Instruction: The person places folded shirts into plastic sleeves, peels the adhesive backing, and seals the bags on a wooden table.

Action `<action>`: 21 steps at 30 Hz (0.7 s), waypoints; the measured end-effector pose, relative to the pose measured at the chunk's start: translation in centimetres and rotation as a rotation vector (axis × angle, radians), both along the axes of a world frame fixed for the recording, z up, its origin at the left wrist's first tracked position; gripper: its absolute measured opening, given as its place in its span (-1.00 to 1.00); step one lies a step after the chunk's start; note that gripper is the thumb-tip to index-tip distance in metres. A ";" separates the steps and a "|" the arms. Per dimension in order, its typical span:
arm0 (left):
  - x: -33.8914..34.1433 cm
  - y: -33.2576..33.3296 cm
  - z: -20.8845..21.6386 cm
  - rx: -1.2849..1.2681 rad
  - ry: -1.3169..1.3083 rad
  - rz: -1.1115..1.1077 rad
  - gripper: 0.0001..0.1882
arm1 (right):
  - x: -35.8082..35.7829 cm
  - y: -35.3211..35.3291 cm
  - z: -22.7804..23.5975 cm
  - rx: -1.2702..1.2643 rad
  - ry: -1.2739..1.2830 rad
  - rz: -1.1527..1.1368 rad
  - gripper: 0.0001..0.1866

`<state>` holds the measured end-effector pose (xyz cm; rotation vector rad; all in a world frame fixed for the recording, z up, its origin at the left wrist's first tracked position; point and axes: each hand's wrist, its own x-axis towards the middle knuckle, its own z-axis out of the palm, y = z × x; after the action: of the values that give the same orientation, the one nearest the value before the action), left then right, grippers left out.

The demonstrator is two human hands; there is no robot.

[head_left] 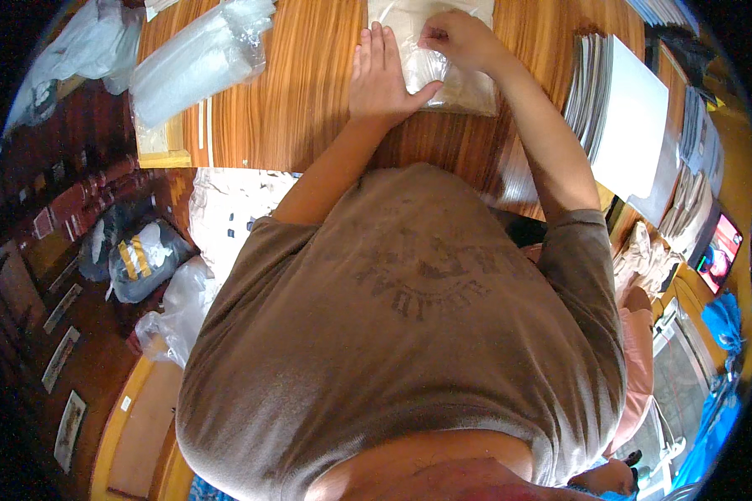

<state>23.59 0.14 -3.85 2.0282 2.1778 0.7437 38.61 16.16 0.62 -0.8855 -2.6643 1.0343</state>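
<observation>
A folded beige garment in a clear plastic bag point(468, 93) lies flat on the wooden table in front of me. My left hand point(381, 82) is open at its left edge, fingers stretched out and pointing away, with the thumb on the plastic. Over the upper middle of the bag, my right hand point(461, 40) is closed in a pinch. Shiny creases in the plastic run down from its fingertips. The package's far end is cut off by the top of the picture.
On the wooden table point(309, 50), clear plastic bags point(200, 67) lie at the left and a stack of white-topped boards point(627, 117) at the right. Below the left edge are wrapped bundles point(146, 259). A lit screen point(718, 252) and another person's pink clothing point(637, 359) appear at the right.
</observation>
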 end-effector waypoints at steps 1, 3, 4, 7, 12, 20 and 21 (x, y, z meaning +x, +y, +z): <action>0.0 0.1 0.0 0.002 0.008 -0.001 0.33 | 0.0 0.1 -0.3 -0.026 0.037 -0.020 -0.75; 0.0 0.1 0.1 0.005 0.025 -0.006 0.33 | 0.1 0.1 -0.4 -0.015 0.022 -0.016 -0.76; 0.0 0.1 0.0 0.005 0.015 -0.008 0.33 | 0.1 -0.1 -0.2 -0.010 0.014 -0.016 -0.76; 0.0 0.3 -0.2 0.004 -0.014 -0.016 0.28 | 0.3 -0.9 0.6 0.050 -0.023 -0.115 -0.75; 0.6 -0.8 3.0 -0.089 0.282 -0.026 -0.01 | 0.6 -8.6 1.6 0.599 0.081 -0.291 -0.40; -0.8 -0.1 0.1 -0.104 0.066 -0.203 -0.17 | 7.0 -7.4 -5.2 0.382 -0.263 -0.708 -0.13; -2.2 0.7 0.4 -0.092 0.077 -0.323 -0.17 | 7.4 -6.8 -5.3 0.405 -0.282 -0.714 -0.13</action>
<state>21.35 0.88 -3.48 2.3132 1.8116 0.5231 46.06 9.38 -4.71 -1.7713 -2.2788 0.2115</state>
